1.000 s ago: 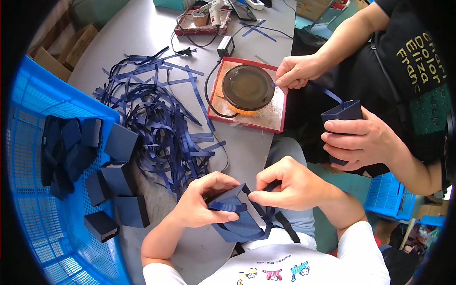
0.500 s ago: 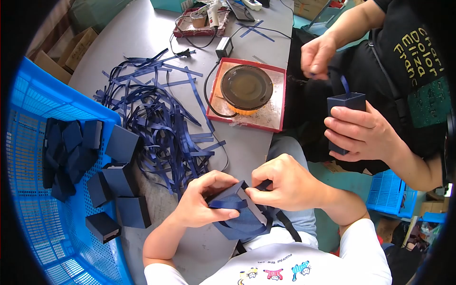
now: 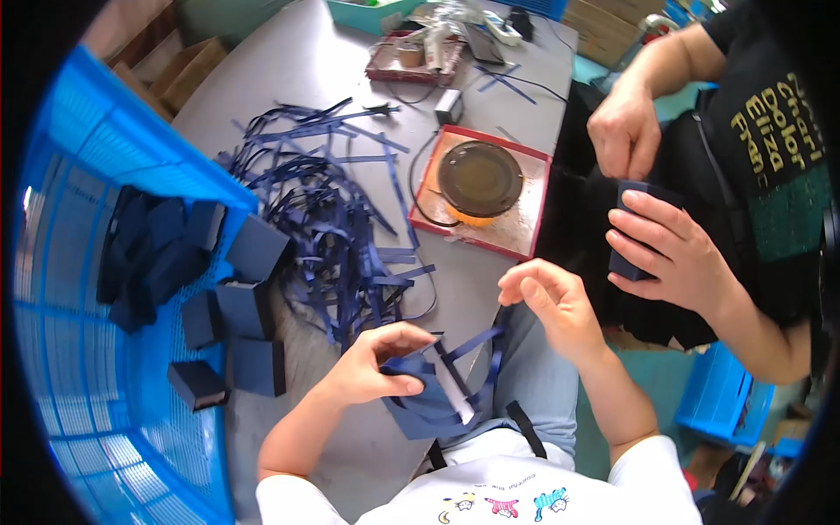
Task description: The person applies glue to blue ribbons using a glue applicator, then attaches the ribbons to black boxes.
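Note:
My left hand (image 3: 372,367) is wrapped round a small dark blue gift bag (image 3: 424,415), thumb across its near side. The bag is tilted, and its pale inner side shows at the open mouth. A dark blue ribbon loop (image 3: 497,350) stands out from the bag on the right, and another ribbon lies near my left thumb. Raised to the right of the bag, my right hand (image 3: 560,311) holds nothing. Its fingers are apart and bent a little, away from the ribbon.
Loose blue ribbons (image 3: 324,227) heap on the table. A round dark pot (image 3: 479,179) sits in a red-edged tray (image 3: 535,229). Left, a blue basket (image 3: 162,376) holds several dark blue boxes, with more beside it. A co-worker's hands (image 3: 669,249) hold another dark blue box.
My right hand has let go of the ribbon at the bag and moved up and right, opening. The ribbon loop now stands free. The co-worker's upper hand has come down to their box.

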Demonstrator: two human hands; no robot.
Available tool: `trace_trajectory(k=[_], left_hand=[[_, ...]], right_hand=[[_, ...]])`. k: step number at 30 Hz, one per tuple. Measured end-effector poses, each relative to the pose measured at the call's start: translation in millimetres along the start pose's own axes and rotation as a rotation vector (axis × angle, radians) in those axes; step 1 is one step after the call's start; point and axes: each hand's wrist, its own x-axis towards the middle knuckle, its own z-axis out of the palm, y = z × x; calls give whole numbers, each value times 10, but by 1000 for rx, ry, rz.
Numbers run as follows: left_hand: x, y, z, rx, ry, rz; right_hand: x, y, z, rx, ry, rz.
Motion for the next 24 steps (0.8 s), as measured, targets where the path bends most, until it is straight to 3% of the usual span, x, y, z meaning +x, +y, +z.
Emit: trace_trajectory(k=[4,5,7,11,15,17,20,21,22,24], left_hand=[[-740,-33,41,113,45,-232],[-979,-39,109,112,63,-370],[-1519,-308,231,258,105,-479],[-2555,-731,834,267,136,-774],[-3529,-1659,1423,346,-97,-1145],[-3691,-1825,1747,818,-161,-1225],[-3105,-1389,1503,456,-75,-968],[-3007,-1288,1453,299,262,-744],[-2735,-886,1400,444,523,-677],[-2520,-776,1012,639,965,-423]], right_hand=[[-37,322,68,6,-30,36],[-41,412,115,-23,-32,49],[-21,660,243,-155,-46,-9],[18,816,583,-331,-187,-140],[52,921,875,-423,-274,-349],[58,1043,921,-482,-249,-448],[45,1087,899,-492,-234,-458],[29,1081,899,-479,-228,-433],[16,1033,904,-454,-229,-398],[8,999,896,-459,-219,-393]])
